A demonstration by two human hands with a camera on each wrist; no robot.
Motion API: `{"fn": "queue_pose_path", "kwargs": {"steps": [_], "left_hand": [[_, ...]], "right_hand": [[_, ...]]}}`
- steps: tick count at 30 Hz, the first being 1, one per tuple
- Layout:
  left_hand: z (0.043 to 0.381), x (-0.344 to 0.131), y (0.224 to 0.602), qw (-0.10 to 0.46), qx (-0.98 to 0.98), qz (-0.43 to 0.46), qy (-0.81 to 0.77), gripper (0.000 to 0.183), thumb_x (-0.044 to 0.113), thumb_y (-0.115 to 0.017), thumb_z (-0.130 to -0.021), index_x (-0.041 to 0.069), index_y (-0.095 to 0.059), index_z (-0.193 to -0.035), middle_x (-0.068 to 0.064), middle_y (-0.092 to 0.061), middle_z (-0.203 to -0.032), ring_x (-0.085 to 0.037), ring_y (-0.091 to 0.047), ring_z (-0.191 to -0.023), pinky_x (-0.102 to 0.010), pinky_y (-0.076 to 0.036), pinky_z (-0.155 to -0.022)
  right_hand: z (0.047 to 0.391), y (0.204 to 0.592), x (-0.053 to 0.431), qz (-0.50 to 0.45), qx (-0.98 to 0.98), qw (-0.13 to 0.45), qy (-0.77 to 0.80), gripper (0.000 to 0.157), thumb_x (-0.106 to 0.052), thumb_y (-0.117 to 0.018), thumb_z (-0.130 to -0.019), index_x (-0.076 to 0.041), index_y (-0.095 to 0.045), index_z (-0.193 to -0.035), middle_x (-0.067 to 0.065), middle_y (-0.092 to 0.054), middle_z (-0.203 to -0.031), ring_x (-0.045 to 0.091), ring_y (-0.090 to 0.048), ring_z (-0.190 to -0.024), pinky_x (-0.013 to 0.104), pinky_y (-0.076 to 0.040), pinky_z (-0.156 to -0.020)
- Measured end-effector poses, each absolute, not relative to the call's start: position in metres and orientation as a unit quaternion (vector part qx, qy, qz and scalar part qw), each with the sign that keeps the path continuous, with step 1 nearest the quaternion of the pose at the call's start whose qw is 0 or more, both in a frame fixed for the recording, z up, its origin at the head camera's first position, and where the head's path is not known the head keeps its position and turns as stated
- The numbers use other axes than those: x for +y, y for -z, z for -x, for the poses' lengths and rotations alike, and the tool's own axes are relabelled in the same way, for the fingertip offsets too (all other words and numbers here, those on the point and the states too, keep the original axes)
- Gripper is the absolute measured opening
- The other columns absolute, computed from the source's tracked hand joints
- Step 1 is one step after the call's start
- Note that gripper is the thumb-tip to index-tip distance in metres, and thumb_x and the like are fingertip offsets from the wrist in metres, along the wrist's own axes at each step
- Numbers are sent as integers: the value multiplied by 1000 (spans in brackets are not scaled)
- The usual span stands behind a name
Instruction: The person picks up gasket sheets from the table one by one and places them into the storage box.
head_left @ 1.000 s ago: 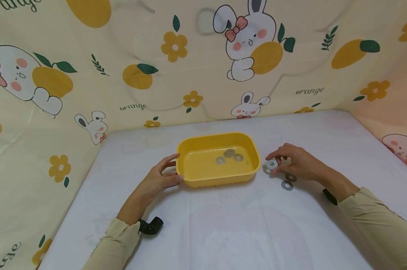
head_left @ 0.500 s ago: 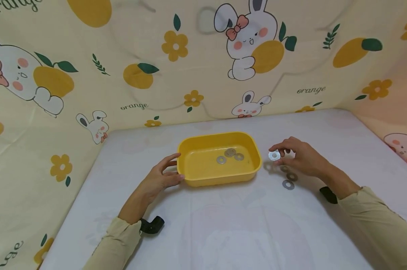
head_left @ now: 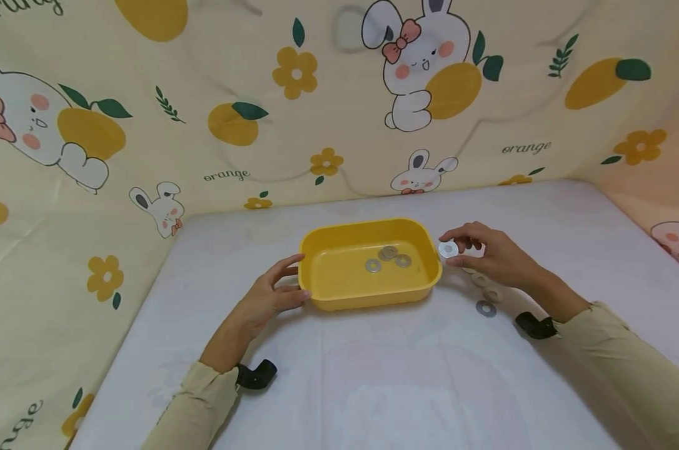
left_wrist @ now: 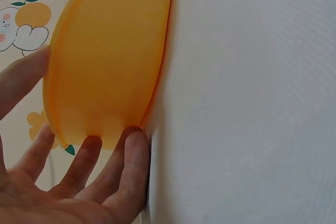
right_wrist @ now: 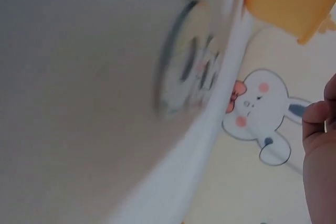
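A yellow plastic bin (head_left: 367, 297) lies mid-table in the head view, with several flat metal washers (head_left: 373, 265) on its floor. My left hand (head_left: 266, 300) is spread across the bin's left end, fingertips touching the wall and rim; the left wrist view shows these fingers (left_wrist: 86, 161) against the orange-looking wall. Between thumb and fingertips my right hand (head_left: 497, 253) pinches a washer (head_left: 448, 249), just outside the bin's right rim. Below that hand, more washers (head_left: 486, 308) lie in a slanting row on the table. The held washer is out of sight in the right wrist view.
The table has a white cover (head_left: 373, 375). Behind it and at both sides rises a cream cloth (head_left: 294, 125) printed with rabbits and oranges. Each wrist wears a black camera (head_left: 257, 375). Blurred washers (right_wrist: 181, 61) stand out close up in the right wrist view.
The right hand has lifted its washer off the table and carried it up, then left toward the bin's right rim. The left hand keeps its place on the bin.
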State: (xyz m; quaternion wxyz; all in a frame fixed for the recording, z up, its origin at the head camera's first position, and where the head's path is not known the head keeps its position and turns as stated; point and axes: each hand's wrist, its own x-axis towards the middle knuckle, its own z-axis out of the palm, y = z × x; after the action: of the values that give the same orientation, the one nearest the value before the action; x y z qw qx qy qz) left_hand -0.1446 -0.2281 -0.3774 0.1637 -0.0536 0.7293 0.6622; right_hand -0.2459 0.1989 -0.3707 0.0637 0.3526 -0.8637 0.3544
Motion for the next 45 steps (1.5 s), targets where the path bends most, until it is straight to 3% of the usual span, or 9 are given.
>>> {"fn": "queue_pose_path", "kwargs": {"steps": [8,18,25,38,45], "left_hand": [[144,-231,379,163,720,31,-674,80,8,-76,-85,27,-37,-153,-10,-35,-154,-26,-58,-124,-28,-57,-91],[145,-230,377,164,724,40,-669,79,11,-77,-86,29,-38,-152,-7,-35,-153,-26,-57,-126,-28,-57,-91],[146,-228,376,167,730,53,-661,77,11,-77,-86,32,-40,-151,-4,-36,-153,-25,-57,-125,-30,-57,-93],[146,-230,377,163,728,45,-665,79,11,-78,-85,31,-39,-151,-5,-37,-153,-26,-57,-126,-31,-57,-93],[145,-230,377,165,723,45,-669,79,10,-78,-85,31,-39,-151,-6,-37,-153,-28,-56,-128,-31,-57,-93]], "right_hand": [[248,360,176,-365,-862,28,-351,37,-18,-80,-83,-19,-68,-118,-4,-53,-88,18,-46,-87,26,-39,-72],[259,360,150,-371,-860,-17,-350,34,-18,-79,-85,-22,-69,-117,-3,-53,-90,15,-44,-88,27,-38,-74],[262,357,134,-362,-865,-48,-345,36,-25,-80,-84,-22,-69,-118,-3,-60,-99,22,-47,-93,31,-40,-76],[273,354,113,-371,-871,-74,-312,34,-28,-78,-86,-20,-68,-118,-2,-59,-94,29,-47,-96,33,-37,-76],[275,357,104,-388,-870,-78,-292,32,-23,-77,-86,-14,-70,-116,-4,-59,-87,25,-45,-92,32,-36,-78]]}}
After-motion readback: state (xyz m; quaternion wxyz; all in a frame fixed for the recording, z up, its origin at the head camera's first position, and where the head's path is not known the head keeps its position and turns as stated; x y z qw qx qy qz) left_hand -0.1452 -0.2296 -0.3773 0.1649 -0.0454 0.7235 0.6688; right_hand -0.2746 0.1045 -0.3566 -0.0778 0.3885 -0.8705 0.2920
